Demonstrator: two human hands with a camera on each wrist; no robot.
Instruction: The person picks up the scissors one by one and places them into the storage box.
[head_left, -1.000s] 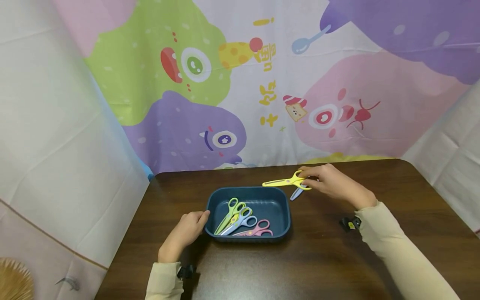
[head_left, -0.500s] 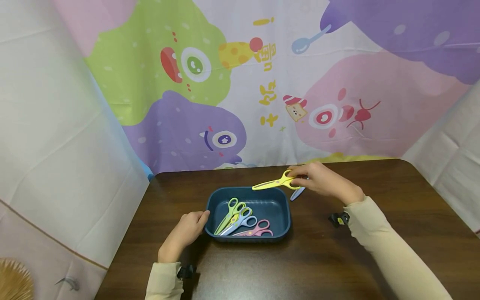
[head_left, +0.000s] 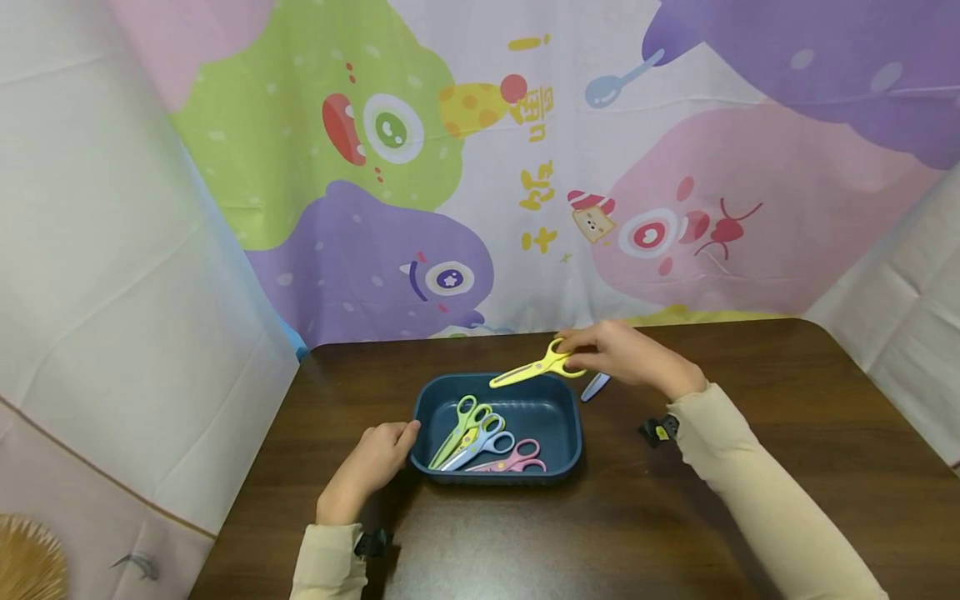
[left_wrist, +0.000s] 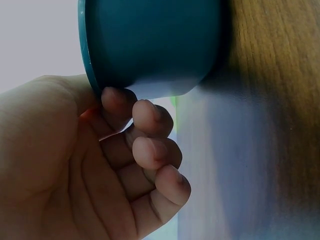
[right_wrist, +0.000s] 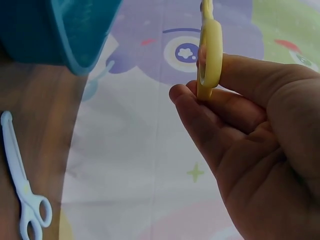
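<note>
My right hand [head_left: 626, 357] pinches yellow scissors [head_left: 542, 367] by the handle loops, with the blades reaching left over the back right of a dark teal bin [head_left: 555, 478]. In the right wrist view, the yellow handle [right_wrist: 214, 55] sits between thumb and fingers. My left hand [head_left: 380, 454] grips the bin's left rim, thumb on the edge and fingers curled against the outside wall, as the left wrist view shows. Inside the bin lie green scissors [head_left: 452, 433], another yellow pair partly covered, blue scissors [head_left: 474, 445] and pink scissors [head_left: 517, 457].
Light blue scissors [head_left: 596, 386] lie on the brown table [head_left: 510, 542] right of the bin; my right hand hides their handles in the head view. A printed cartoon curtain [head_left: 420, 233] hangs behind the table's far edge.
My right hand has moved left with the yellow scissors, bringing the blades over the bin and tilting them slightly downward. The left hand and the bin have stayed put.
</note>
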